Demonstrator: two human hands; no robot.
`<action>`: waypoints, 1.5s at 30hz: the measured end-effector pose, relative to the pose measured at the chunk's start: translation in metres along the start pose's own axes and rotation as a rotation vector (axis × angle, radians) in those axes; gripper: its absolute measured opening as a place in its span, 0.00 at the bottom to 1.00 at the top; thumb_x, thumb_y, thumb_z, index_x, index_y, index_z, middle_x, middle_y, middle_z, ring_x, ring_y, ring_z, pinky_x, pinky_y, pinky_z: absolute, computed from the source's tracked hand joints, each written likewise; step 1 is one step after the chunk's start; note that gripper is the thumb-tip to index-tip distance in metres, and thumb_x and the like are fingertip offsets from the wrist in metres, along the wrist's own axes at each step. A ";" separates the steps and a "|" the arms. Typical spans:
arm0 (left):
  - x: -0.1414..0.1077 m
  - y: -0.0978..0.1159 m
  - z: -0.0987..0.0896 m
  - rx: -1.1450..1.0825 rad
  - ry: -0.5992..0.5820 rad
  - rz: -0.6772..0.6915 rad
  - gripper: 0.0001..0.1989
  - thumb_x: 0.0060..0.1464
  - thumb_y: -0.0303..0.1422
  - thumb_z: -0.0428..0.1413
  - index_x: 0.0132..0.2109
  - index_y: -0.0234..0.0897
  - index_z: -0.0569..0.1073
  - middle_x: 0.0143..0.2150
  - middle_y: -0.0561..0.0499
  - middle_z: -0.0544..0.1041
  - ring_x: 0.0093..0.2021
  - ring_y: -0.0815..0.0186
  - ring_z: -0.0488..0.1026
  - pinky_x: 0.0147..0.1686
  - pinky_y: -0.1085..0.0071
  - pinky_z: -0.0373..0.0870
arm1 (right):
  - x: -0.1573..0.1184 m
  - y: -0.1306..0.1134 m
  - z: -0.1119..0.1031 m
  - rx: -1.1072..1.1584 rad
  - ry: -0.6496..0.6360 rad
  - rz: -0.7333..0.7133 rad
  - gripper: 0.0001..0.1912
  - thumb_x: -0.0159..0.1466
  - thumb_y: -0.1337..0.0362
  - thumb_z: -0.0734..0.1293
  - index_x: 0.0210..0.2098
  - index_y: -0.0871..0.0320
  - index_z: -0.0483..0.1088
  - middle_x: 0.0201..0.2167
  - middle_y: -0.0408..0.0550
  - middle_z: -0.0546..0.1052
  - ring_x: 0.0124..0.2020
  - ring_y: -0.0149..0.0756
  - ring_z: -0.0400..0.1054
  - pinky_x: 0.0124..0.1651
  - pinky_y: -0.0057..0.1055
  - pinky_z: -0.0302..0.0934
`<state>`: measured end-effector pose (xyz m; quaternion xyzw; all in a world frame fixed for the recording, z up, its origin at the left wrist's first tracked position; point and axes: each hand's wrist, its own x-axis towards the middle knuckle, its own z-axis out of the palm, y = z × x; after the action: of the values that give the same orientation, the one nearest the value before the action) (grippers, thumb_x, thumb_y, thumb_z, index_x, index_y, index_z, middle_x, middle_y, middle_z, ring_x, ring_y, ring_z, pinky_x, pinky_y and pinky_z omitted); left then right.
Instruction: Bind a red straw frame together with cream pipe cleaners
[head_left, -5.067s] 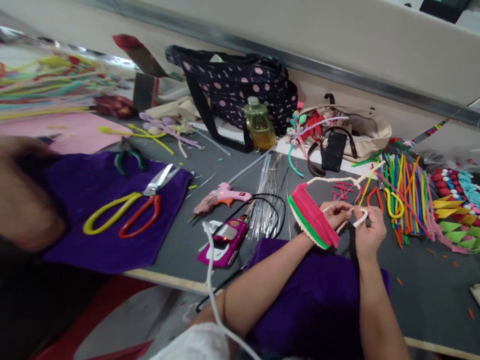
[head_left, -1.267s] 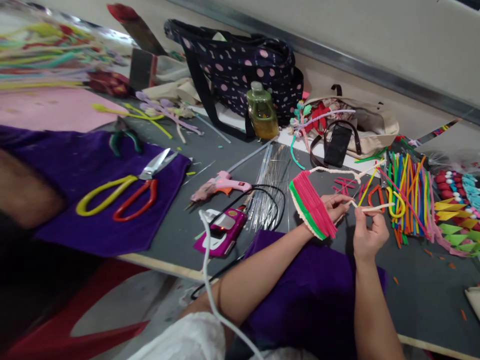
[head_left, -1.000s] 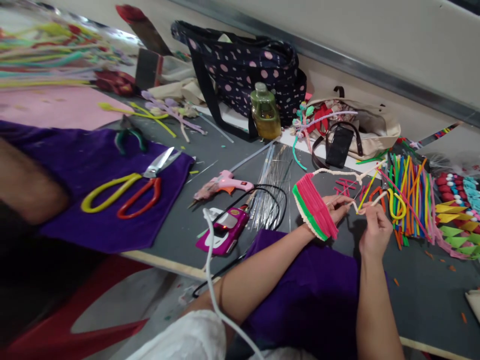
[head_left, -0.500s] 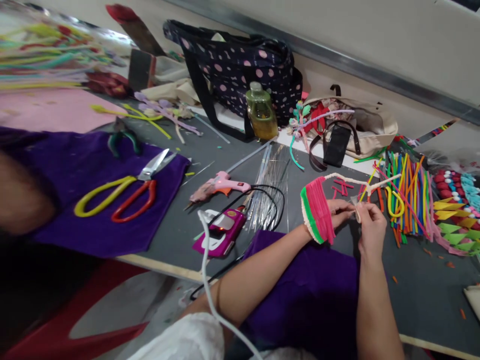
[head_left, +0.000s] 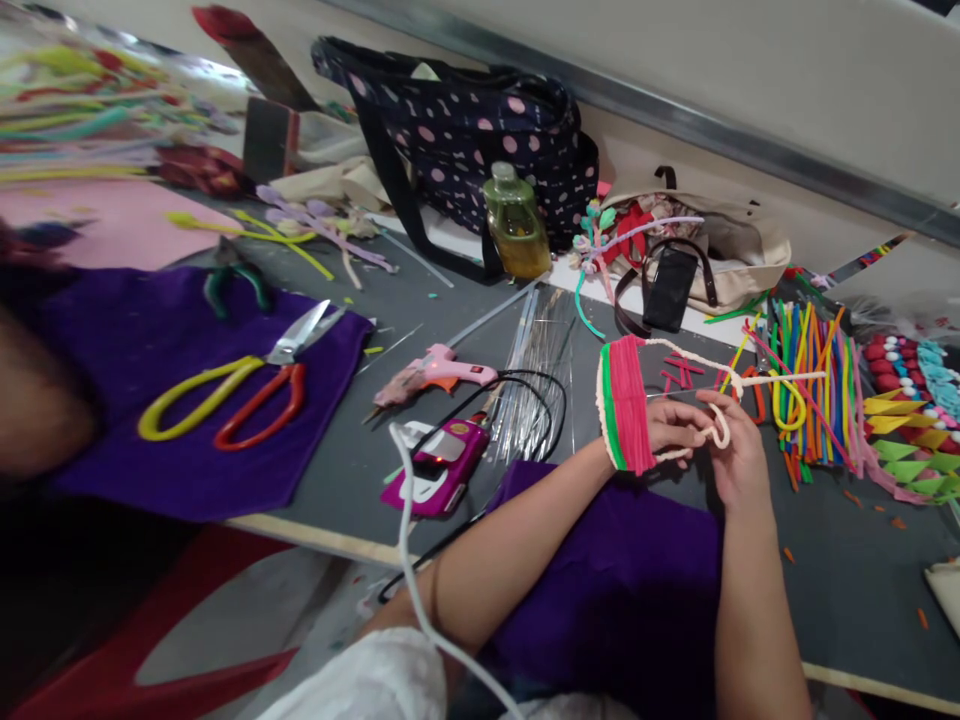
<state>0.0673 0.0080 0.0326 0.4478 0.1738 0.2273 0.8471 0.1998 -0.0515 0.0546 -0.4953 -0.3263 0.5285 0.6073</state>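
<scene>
A pipe-cleaner craft [head_left: 628,405] with pink, green and cream bands stands beside my left wrist, on a thin cream pipe-cleaner frame. My left hand [head_left: 673,432] has its fingers closed on the cream pipe cleaner [head_left: 721,428], whose end curls into a small loop between my hands. Facing it, my right hand [head_left: 739,455] pinches the same pipe cleaner near that curl. A straight cream length sticks out to the right above my right hand. The hidden fingertips do not show the exact grip. A purple cloth [head_left: 600,570] lies beneath my forearms.
To the left are a pink glue gun [head_left: 442,372], a magenta device [head_left: 442,465] with cables, large scissors [head_left: 255,375] and pliers [head_left: 234,280]. Coloured pipe cleaners [head_left: 817,385] lie on the right. A bottle [head_left: 517,225] and bags stand behind. Another person's arm [head_left: 41,390] shows at left.
The cream pipe cleaner between my hands now shows a curled loop. The banded piece has turned slightly and shifted left. My right-hand fingers have shifted on the pipe cleaner.
</scene>
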 end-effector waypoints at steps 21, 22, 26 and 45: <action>-0.007 0.005 -0.002 -0.045 -0.102 -0.024 0.16 0.40 0.37 0.67 0.34 0.29 0.77 0.21 0.53 0.72 0.21 0.71 0.71 0.24 0.76 0.68 | 0.023 0.017 -0.028 -0.175 0.438 -0.169 0.17 0.49 0.52 0.72 0.24 0.59 0.67 0.16 0.35 0.65 0.17 0.23 0.55 0.21 0.24 0.50; -0.006 0.006 -0.002 -0.048 -0.045 0.008 0.17 0.39 0.38 0.67 0.34 0.29 0.77 0.22 0.53 0.72 0.21 0.71 0.71 0.24 0.75 0.69 | 0.023 0.015 -0.032 -0.197 0.471 -0.202 0.17 0.50 0.52 0.72 0.25 0.59 0.67 0.17 0.35 0.65 0.17 0.23 0.55 0.22 0.24 0.51; 0.001 0.006 -0.003 -0.109 0.259 0.159 0.19 0.37 0.39 0.67 0.34 0.30 0.75 0.22 0.55 0.69 0.20 0.73 0.68 0.25 0.74 0.71 | 0.020 0.010 -0.038 -0.376 0.545 -0.358 0.16 0.56 0.52 0.68 0.25 0.59 0.68 0.17 0.36 0.63 0.19 0.26 0.55 0.24 0.25 0.51; 0.004 -0.002 0.004 0.032 0.221 0.137 0.24 0.40 0.42 0.66 0.41 0.30 0.75 0.22 0.55 0.71 0.19 0.74 0.68 0.23 0.76 0.68 | 0.011 0.008 -0.007 0.159 0.148 0.004 0.19 0.53 0.56 0.73 0.42 0.56 0.72 0.26 0.38 0.70 0.24 0.25 0.62 0.27 0.25 0.60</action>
<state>0.0734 0.0067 0.0323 0.4444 0.2388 0.3299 0.7979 0.2064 -0.0431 0.0431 -0.4840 -0.2367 0.5157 0.6662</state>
